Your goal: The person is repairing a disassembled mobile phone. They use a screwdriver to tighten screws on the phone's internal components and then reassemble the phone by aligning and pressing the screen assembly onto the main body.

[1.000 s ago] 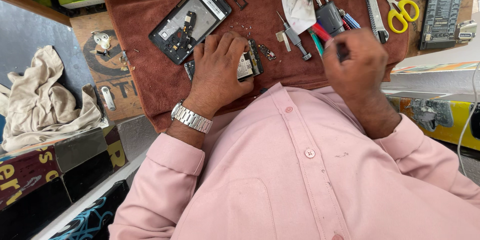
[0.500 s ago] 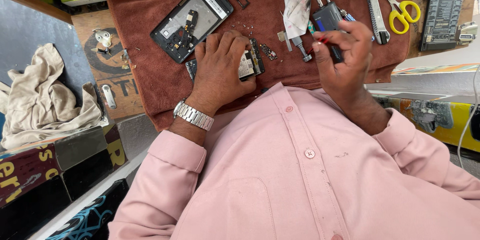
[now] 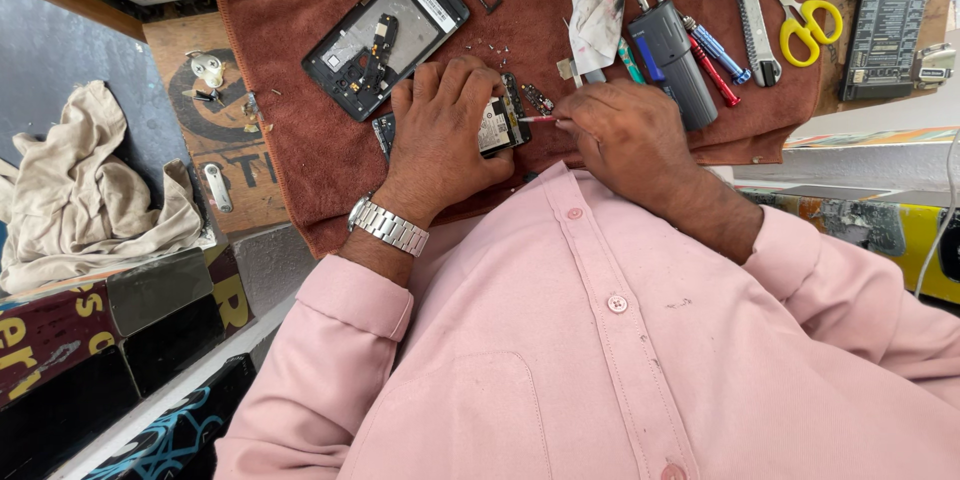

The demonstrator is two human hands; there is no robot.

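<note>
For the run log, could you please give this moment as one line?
left hand: pressing phone board | right hand: red screwdriver at board | surface: brown towel

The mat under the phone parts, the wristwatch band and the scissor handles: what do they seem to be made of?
The mat looks like soft brown terry cloth: fuzzy, matte pile with a hemmed edge. The watch band on the left hand looks like brushed steel, with shiny silver links. The scissor handles seem to be glossy yellow plastic, though a coating cannot be ruled out.
</note>
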